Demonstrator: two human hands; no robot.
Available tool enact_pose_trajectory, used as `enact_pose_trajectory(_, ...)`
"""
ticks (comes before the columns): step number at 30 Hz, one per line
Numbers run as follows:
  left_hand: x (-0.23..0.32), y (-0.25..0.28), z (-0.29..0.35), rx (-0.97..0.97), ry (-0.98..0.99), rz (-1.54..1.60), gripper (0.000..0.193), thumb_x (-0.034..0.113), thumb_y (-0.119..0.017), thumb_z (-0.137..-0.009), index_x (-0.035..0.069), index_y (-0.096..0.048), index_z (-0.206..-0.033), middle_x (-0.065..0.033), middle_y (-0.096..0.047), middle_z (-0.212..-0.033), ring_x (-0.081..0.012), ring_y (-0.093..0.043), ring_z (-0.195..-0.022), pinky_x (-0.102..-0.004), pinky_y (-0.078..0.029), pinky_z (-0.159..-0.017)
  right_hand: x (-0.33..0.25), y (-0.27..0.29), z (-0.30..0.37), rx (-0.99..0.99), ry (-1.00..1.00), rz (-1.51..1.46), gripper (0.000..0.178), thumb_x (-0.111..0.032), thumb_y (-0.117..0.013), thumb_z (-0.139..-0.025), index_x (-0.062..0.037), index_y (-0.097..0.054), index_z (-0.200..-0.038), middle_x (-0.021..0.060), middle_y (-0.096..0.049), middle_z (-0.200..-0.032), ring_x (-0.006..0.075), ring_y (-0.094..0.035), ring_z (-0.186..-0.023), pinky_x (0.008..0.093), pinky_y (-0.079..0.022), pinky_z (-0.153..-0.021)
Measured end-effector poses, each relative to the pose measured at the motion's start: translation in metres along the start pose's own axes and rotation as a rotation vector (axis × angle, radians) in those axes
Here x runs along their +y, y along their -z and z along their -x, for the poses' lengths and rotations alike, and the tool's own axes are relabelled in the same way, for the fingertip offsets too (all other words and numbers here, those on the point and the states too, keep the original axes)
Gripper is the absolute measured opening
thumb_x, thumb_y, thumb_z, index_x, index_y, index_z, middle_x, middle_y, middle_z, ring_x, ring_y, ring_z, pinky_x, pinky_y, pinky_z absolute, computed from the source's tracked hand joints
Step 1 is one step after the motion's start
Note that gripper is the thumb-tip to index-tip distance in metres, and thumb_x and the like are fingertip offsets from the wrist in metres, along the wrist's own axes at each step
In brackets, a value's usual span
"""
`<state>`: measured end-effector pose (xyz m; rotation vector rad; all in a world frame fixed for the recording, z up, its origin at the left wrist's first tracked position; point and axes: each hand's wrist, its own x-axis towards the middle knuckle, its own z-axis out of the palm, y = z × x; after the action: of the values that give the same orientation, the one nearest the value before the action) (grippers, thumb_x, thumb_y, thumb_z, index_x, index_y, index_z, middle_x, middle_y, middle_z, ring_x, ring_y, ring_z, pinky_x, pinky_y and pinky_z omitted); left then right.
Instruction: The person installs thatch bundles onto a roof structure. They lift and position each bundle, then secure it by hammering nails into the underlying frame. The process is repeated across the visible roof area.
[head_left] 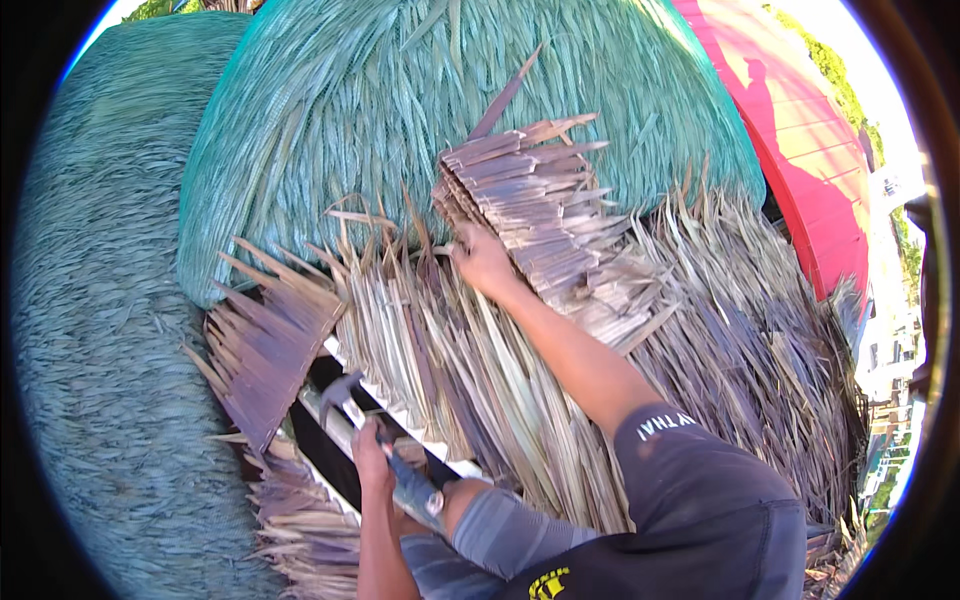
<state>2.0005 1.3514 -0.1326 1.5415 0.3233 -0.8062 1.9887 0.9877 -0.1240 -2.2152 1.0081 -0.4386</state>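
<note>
My left hand [374, 458] is closed around the handle of a claw hammer [342, 392]. The hammer's metal head points up and away, above a dark gap between pale roof battens [342, 434]. Farther forward, my right hand [482, 262] has its fingers curled at the left edge of a stack of dried palm-leaf thatch panels [535, 200]; the fingertips are partly hidden. Below that hand, tan leaf thatch [450, 350] covers the slope. A loose brown thatch panel [275, 355] lies tilted to the left of the gap.
Green netting over thatch [480, 90] rises ahead, and another netted thatch slope [110, 330] runs along the left. A red metal roof [800, 150] is at the far right. My bent knee [475, 510] rests near the dark opening. The thatch drops away at the right edge.
</note>
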Motion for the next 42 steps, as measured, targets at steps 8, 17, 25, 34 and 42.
enact_pose_trajectory(8, 0.056, -0.098, 0.074, -0.270, -0.676, -0.811, 0.038, 0.034, -0.052, -0.102, -0.003, -0.061, -0.102, -0.0153, -0.063, -0.083, -0.0230, -0.060, -0.075, -0.0413, -0.049, -0.073, -0.073, 0.083, 0.246, -0.748, -0.054, -0.915, 0.059, -0.016, -0.078, -0.085, 0.0002, -0.047, -0.133, 0.0077, -0.061, -0.110, 0.0170, -0.057, -0.102, 0.0323, -0.048, -0.093)
enact_pose_trajectory(17, 0.008, -0.144, 0.128, -0.520, 0.209, 0.718, 0.042, -0.010, -0.041, -0.093, 0.002, -0.048, -0.132, -0.0113, -0.060, -0.124, -0.0232, -0.064, -0.110, -0.0310, -0.057, -0.091, -0.002, 0.159, 0.311, 0.068, -0.496, -0.670, 0.017, -0.020, -0.067, -0.097, -0.0044, -0.061, -0.095, -0.0036, -0.052, -0.067, 0.0054, -0.046, -0.051, 0.0246, -0.037, -0.045)
enact_pose_trajectory(25, -0.010, -0.172, 0.232, -0.634, -0.055, 0.616, 0.056, -0.011, -0.045, -0.091, 0.005, -0.035, -0.144, -0.0173, -0.045, -0.146, -0.0323, -0.045, -0.139, -0.0460, -0.042, -0.113, -0.035, 0.191, 0.352, -0.009, -0.338, -0.884, 0.012, -0.012, -0.070, -0.095, -0.0005, -0.065, -0.097, -0.0033, -0.057, -0.068, 0.0041, -0.048, -0.059, 0.0234, -0.038, -0.051)
enact_pose_trajectory(34, -0.047, -0.175, 0.228, -0.513, -0.036, 0.023, 0.021, 0.015, -0.057, -0.104, 0.002, -0.058, -0.119, -0.0110, -0.068, -0.112, -0.0191, -0.066, -0.104, -0.0323, -0.053, -0.092, -0.003, 0.180, 0.356, -0.044, -0.634, -1.203, 0.017, -0.018, -0.067, -0.097, -0.0030, -0.061, -0.093, 0.0007, -0.058, -0.069, 0.0073, -0.048, -0.048, 0.0246, -0.038, -0.042)
enact_pose_trajectory(42, -0.030, -0.156, 0.199, -0.331, -0.241, 0.076, 0.015, 0.005, -0.061, -0.099, -0.001, -0.059, -0.112, -0.0064, -0.064, -0.099, -0.0129, -0.064, -0.086, -0.0288, -0.055, -0.084, 0.166, 0.083, 0.268, 0.354, -0.883, -0.205, 0.027, -0.024, -0.079, -0.082, -0.0062, -0.068, -0.100, 0.0177, -0.072, -0.090, 0.0364, -0.068, -0.088, 0.0451, -0.052, -0.079)
